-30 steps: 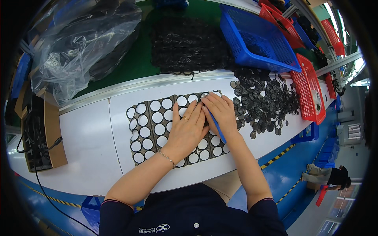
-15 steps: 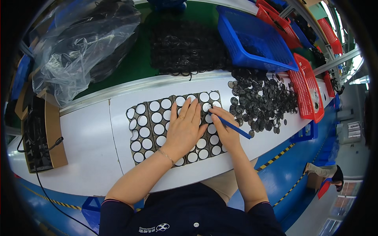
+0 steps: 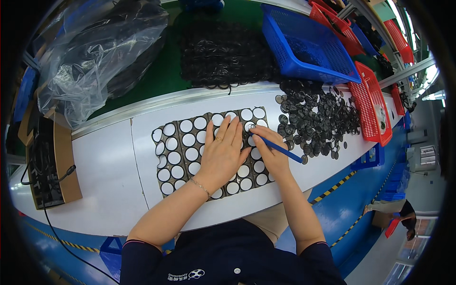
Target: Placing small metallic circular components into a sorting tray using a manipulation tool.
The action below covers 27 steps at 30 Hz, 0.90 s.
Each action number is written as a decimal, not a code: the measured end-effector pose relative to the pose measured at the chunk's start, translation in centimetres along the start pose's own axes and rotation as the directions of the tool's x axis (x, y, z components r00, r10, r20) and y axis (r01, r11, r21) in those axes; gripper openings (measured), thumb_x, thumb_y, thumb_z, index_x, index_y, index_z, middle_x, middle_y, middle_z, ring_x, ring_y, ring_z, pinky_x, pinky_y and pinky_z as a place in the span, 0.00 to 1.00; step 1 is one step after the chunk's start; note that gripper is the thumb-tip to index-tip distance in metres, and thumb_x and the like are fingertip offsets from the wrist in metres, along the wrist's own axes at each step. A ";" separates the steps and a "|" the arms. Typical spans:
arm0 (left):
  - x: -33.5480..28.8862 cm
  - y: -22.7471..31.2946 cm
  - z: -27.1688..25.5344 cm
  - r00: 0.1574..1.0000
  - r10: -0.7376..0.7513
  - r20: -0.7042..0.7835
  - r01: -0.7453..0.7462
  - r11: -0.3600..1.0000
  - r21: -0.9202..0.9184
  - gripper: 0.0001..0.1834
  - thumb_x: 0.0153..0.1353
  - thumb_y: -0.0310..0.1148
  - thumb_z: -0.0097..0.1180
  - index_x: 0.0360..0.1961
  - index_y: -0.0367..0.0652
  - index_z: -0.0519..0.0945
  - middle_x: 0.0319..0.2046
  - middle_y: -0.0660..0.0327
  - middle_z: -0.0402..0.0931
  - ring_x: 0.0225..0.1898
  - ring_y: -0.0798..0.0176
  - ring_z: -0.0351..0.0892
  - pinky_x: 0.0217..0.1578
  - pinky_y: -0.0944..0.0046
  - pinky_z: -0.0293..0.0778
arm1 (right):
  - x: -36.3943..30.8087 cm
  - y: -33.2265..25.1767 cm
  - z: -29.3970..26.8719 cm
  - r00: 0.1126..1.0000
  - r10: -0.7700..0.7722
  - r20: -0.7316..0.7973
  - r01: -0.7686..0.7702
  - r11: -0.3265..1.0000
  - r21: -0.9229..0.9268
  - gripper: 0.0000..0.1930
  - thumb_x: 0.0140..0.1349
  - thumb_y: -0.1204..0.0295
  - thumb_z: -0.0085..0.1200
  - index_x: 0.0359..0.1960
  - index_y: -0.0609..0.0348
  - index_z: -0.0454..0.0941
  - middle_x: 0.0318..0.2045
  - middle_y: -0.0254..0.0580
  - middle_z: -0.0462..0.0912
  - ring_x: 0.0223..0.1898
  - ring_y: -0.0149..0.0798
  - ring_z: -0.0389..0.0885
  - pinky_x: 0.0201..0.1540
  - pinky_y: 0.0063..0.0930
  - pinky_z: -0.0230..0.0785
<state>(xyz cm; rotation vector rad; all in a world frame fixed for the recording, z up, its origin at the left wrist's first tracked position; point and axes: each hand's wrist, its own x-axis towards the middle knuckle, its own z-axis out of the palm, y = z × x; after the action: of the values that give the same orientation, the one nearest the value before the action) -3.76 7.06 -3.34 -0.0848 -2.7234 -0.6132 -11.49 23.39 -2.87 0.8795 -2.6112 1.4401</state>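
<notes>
A dark sheet (image 3: 183, 156) with rows of white round discs (image 3: 191, 154) lies on the white table. My left hand (image 3: 222, 154) rests flat on its middle, fingers stretched toward the far edge; a ring and a bracelet show on it. At the sheet's right side my right hand (image 3: 271, 154) is closed around a slim blue pen-like tool (image 3: 287, 153). The tool slants down to the right, its upper end over a white disc near the far right corner. What sort of tool it is, I cannot make out. Both hands cover part of the discs.
Many loose dark round pieces (image 3: 320, 121) are heaped right of the sheet. Beyond them stand a blue basket (image 3: 327, 73) and a red basket (image 3: 368, 107). Dark plastic-wrapped material (image 3: 228, 54) lies at the back. On the left are a clear bag (image 3: 90, 66) and a cardboard box (image 3: 69, 171).
The right hand and the blue tool have shifted slightly around the same disc. My left hand stays in place. In the background at right, a person has changed posture.
</notes>
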 end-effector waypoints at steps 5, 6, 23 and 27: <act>0.0 -0.1 0.0 1.000 0.008 0.009 -0.008 1.000 0.024 0.34 0.65 0.45 0.61 0.63 0.29 0.73 0.67 0.48 0.68 0.73 0.49 0.59 0.72 0.37 0.48 | 0.3 -0.8 0.3 0.948 -0.315 0.044 0.312 0.893 -0.325 0.12 0.63 0.73 0.62 0.48 0.58 0.84 0.46 0.45 0.86 0.56 0.45 0.81 0.61 0.41 0.65; 0.1 -0.1 0.0 1.000 0.005 0.007 -0.005 1.000 0.025 0.34 0.65 0.45 0.61 0.63 0.29 0.73 0.67 0.48 0.68 0.73 0.49 0.60 0.72 0.37 0.48 | 0.6 -0.7 0.5 0.914 -0.400 0.070 0.391 0.821 -0.416 0.13 0.62 0.74 0.63 0.48 0.59 0.83 0.46 0.44 0.86 0.56 0.45 0.81 0.62 0.42 0.65; 0.2 0.1 -0.3 1.000 0.000 -0.001 0.000 1.000 0.012 0.30 0.65 0.38 0.59 0.63 0.30 0.73 0.67 0.49 0.69 0.72 0.49 0.61 0.72 0.38 0.49 | -2.7 -1.5 -1.3 0.994 0.105 0.037 -0.107 0.993 0.045 0.12 0.70 0.70 0.57 0.50 0.59 0.85 0.53 0.47 0.85 0.58 0.45 0.78 0.64 0.37 0.65; 0.2 0.1 -0.3 1.000 -0.001 -0.001 0.001 1.000 0.015 0.30 0.65 0.38 0.59 0.64 0.30 0.73 0.67 0.49 0.68 0.72 0.49 0.61 0.72 0.38 0.48 | -2.7 -1.8 -1.5 0.993 0.102 0.065 -0.104 0.994 0.028 0.11 0.69 0.70 0.57 0.49 0.58 0.86 0.52 0.47 0.85 0.58 0.45 0.78 0.64 0.38 0.64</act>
<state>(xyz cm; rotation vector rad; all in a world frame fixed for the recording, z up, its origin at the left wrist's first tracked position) -3.87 7.01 -3.01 -0.0790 -2.7268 -0.5934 -8.70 25.07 -1.38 0.8178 -2.7250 1.5052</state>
